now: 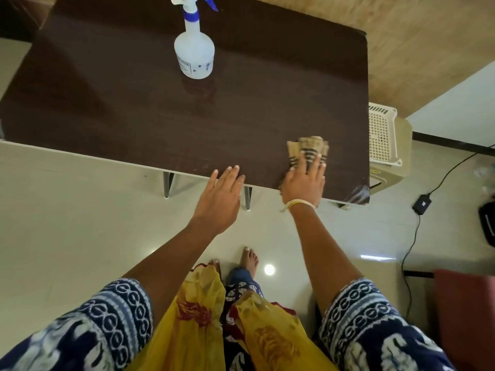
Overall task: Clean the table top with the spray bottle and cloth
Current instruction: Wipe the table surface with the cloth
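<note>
The cloth (308, 153) lies flat near the surface's (134, 103) near right corner, pressed under the straight, spread fingers of the right hand (304, 183). The left hand (221, 195) is released, fingers straight, holding nothing at the near edge. The spray bottle (194, 49) stands upright toward the far edge. Wiping well likely means even pressure and overlapping strokes toward the bottle.

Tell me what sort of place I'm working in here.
Most likely a room in a home. A dark brown wood-grain table stands on a glossy pale tiled floor, with a cream plastic lattice basket beside it and a black power adapter with cable lying on the floor.
</note>
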`<state>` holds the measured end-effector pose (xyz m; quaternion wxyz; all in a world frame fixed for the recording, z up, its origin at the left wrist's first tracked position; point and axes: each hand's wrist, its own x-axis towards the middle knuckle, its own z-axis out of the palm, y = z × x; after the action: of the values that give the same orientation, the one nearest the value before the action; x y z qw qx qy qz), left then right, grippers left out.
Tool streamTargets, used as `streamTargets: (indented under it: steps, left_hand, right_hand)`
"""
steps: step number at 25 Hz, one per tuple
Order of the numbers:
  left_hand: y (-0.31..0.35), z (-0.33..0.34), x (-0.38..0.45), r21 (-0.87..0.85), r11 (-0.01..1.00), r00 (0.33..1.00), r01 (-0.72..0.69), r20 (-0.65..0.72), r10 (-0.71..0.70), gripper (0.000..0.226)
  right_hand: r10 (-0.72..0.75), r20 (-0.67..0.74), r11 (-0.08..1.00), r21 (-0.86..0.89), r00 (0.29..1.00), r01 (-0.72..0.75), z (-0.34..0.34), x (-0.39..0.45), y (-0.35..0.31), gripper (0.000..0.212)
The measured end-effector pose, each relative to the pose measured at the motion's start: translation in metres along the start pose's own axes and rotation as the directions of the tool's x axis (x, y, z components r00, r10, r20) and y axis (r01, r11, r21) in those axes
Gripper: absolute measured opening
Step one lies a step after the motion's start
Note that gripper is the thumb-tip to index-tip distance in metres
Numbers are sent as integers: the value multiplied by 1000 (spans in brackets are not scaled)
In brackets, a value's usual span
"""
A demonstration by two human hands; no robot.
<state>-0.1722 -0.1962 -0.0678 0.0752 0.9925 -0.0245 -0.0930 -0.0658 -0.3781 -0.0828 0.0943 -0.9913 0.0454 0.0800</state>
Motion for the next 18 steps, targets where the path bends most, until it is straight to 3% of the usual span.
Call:
streamTargets:
  steps: [4,9,13,18]
  left_hand:
    - [17,5,15,-85,996,999,26,41,-22,57]
    - [2,8,17,-18,999,998,-51,31,52,58]
    - [1,13,13,-37,999,1000,-6,30,7,62]
    - [-5,10,12,-26,1000,1000,-14,22,15,57]
  right_hand:
    - [124,5,992,-6,992,-124,-22,53,46,55]
    - [203,8,978,46,979,-203,-35,107,69,56]
    - [144,-85,988,68,986,-138,-25,94,62,55]
    - [-56,-106,998,26,993,59,0,38,28,54]
